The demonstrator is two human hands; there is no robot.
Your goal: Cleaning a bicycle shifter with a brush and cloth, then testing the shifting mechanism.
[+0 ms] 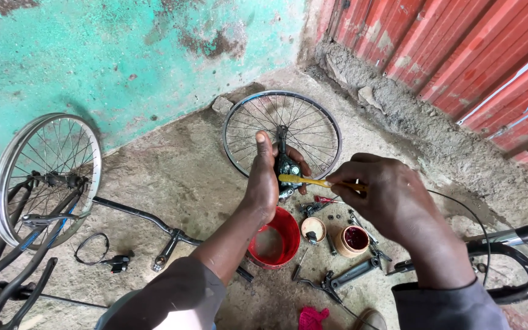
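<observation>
My left hand [263,177] grips a small black brake caliper [287,166], held up above the floor with the thumb raised. My right hand [381,194] pinches a thin yellow-handled tool [304,180] whose tip lies across the caliper. Directly below the hands stands a red plastic bowl [275,244]. Next to the red bowl sit a small tan cap [313,228] and a small tub of red grease [353,239].
A spoked wheel rim [282,131] lies flat on the concrete floor behind the hands. A second wheel [44,174] leans at left among bike frame tubes. Handlebars [154,223], brake levers [343,278], loose bolts and a pink rag [311,318] are scattered about. A black fork [514,250] is at right.
</observation>
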